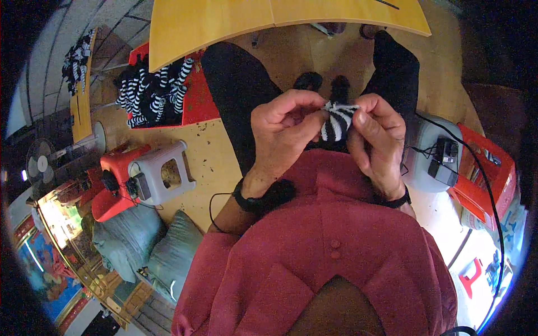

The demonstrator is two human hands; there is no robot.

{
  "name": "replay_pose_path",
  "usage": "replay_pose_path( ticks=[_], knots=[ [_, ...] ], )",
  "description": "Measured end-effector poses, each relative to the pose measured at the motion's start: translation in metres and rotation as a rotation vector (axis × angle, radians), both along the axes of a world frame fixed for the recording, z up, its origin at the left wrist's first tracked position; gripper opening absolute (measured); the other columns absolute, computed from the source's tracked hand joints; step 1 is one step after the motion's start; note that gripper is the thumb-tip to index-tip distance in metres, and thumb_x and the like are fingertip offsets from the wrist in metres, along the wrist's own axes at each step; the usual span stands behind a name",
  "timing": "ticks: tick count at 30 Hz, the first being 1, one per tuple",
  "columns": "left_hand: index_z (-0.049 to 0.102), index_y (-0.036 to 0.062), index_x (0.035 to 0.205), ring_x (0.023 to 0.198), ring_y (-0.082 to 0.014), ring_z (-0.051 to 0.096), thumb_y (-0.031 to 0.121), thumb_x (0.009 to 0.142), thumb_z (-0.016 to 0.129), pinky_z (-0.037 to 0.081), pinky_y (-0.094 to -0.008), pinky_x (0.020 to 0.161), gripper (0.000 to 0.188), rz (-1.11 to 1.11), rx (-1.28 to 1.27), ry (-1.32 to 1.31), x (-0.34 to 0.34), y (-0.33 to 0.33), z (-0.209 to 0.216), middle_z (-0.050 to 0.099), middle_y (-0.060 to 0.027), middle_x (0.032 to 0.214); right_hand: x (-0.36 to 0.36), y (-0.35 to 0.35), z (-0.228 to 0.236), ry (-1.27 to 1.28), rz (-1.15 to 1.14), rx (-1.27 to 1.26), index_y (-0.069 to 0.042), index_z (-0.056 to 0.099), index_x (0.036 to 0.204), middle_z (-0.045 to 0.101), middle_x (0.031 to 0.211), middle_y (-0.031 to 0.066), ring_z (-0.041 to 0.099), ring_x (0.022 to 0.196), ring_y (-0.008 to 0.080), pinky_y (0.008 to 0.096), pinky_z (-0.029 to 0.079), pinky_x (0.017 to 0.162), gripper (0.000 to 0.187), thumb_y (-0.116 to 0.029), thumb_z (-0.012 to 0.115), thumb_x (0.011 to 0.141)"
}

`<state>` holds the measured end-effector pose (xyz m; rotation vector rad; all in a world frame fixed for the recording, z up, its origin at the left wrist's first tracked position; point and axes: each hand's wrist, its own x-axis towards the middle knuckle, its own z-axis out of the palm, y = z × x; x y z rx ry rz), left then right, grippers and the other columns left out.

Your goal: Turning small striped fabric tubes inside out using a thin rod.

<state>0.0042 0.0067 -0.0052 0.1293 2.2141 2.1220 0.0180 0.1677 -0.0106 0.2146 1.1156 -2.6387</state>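
A small black-and-white striped knitted piece (335, 124) hangs above my lap, its white upper edge stretched between both hands. My left hand (288, 123) pinches one end of that edge between thumb and fingers. At the other end, my right hand (381, 129) grips the edge the same way, thumb toward me. The lower part of the piece droops between the hands. Whether it is a sock or another knitted item I cannot tell.
Ahead is a yellow wooden table edge (224, 25). On the left, a red container (199, 98) holds several striped knitted pieces (157, 92). Grey and red stools (168, 175) stand nearby, beside grey cushions (129, 232). At right, a black cable (486, 179) runs past a grey stool (423, 159).
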Motion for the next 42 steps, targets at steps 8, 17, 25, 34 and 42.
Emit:
replay_pose_path(
  ticks=[8, 17, 25, 34, 42],
  knots=[
    [0.052, 0.0033, 0.091, 0.050, -0.0082, 0.056, 0.000, 0.083, 0.055, 0.037, -0.0178, 0.036, 0.009, 0.082, 0.525, -0.472, -0.004, 0.000, -0.005, 0.060, -0.0064, 0.070, 0.004, -0.013, -0.010, 0.163, -0.178, 0.594, -0.001, 0.058, 0.089, 0.059, 0.069, 0.0025, 0.045, 0.048, 0.0029, 0.0170, 0.035, 0.042, 0.008, -0.007, 0.060, 0.085],
    [0.049, 0.0059, 0.092, 0.041, -0.0065, 0.041, -0.003, 0.081, 0.054, 0.028, -0.0192, 0.034, 0.015, -0.235, 1.005, -0.617, -0.007, -0.005, -0.001, 0.053, -0.0027, 0.073, 0.004, -0.017, -0.017, 0.194, -0.210, 0.640, -0.001, 0.057, 0.089, 0.059, 0.072, 0.0008, 0.051, 0.061, 0.0046, 0.0179, 0.041, 0.051, 0.007, -0.007, 0.059, 0.085],
    [0.051, 0.0041, 0.092, 0.050, -0.0081, 0.049, -0.005, 0.075, 0.058, 0.034, -0.0194, 0.038, 0.021, -0.228, 0.839, -0.573, -0.010, -0.007, -0.023, 0.055, -0.0027, 0.076, -0.004, -0.004, -0.014, 0.078, -0.151, 0.221, -0.003, 0.055, 0.087, 0.053, 0.064, 0.0008, 0.042, 0.042, 0.0052, 0.0195, 0.029, 0.036, 0.007, -0.010, 0.056, 0.088],
    [0.060, 0.0004, 0.097, 0.059, -0.0107, 0.059, -0.007, 0.070, 0.066, 0.045, -0.0190, 0.042, 0.029, -0.008, 0.643, -0.309, -0.009, -0.006, -0.018, 0.064, -0.0089, 0.083, 0.003, 0.005, -0.006, 0.122, 0.226, 0.091, -0.004, 0.050, 0.090, 0.046, 0.061, -0.0016, 0.036, 0.039, 0.0043, 0.0189, 0.023, 0.033, 0.011, -0.014, 0.055, 0.089],
    [0.061, 0.0004, 0.096, 0.072, -0.0079, 0.058, -0.001, 0.076, 0.064, 0.048, -0.0205, 0.062, 0.021, -0.097, 0.389, -0.391, -0.006, -0.004, -0.007, 0.063, -0.0039, 0.085, 0.002, 0.001, -0.006, 0.222, 0.046, 0.245, -0.005, 0.050, 0.089, 0.049, 0.066, -0.0019, 0.041, 0.052, 0.0028, 0.0180, 0.031, 0.044, 0.010, -0.010, 0.059, 0.086]
  ],
)
